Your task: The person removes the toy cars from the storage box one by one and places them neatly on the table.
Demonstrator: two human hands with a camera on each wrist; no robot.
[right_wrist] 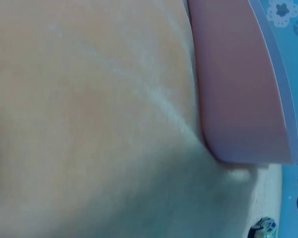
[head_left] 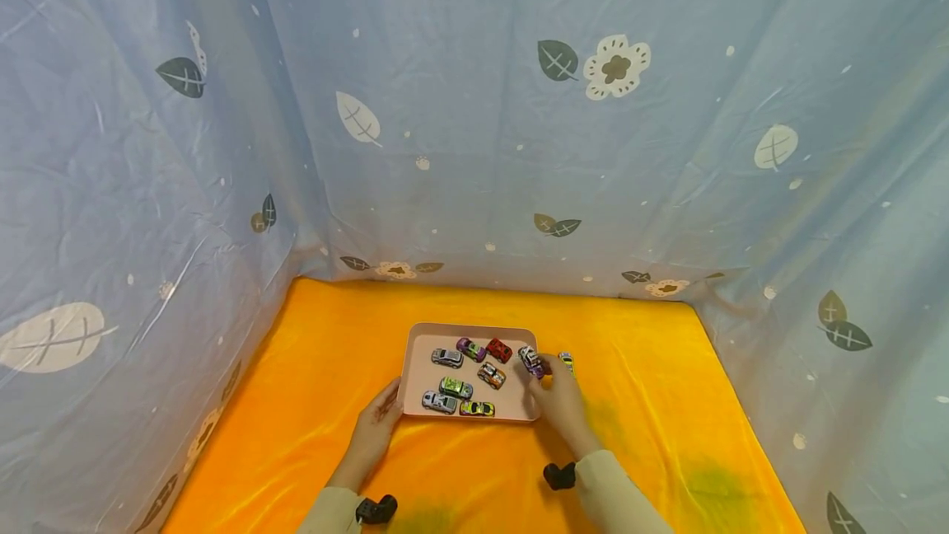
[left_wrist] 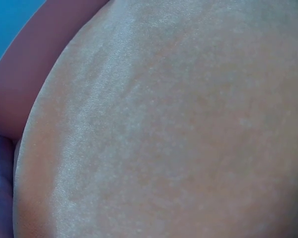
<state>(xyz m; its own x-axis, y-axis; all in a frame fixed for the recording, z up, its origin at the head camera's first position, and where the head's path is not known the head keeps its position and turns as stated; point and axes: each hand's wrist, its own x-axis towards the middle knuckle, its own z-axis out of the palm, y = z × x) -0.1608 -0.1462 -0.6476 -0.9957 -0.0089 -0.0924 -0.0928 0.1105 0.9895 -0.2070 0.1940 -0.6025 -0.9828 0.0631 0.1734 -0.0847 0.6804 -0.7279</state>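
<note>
In the head view, a pink tray (head_left: 418, 340) is lying on the yellow cloth (head_left: 638, 377) in the lower centre. The left hand (head_left: 376, 419) is touching the tray's lower left corner; whether its fingers are curling round the rim or only pressing it, I cannot tell. The right hand (head_left: 559, 400) is pinching a white-and-purple car (head_left: 530, 358) between its fingers, at the tray's right rim. Seven toy cars are sitting inside, among them a red car (head_left: 499, 350) and an orange car (head_left: 492, 375), while a pale car (head_left: 567, 361) is lying outside, just beyond the right hand. Judging by this moment, most of the cars are resting in the tray, leaving only the held one and the outer one to settle, if they are being gathered there. In the left wrist view, the tray's side is showing at the upper left and part of the left hand at the lower left, its hold staying unclear. In the right wrist view, the tray's wall is standing at the upper right, fingers are showing at the right edge, and the pale car is lying at the lower right.
</note>
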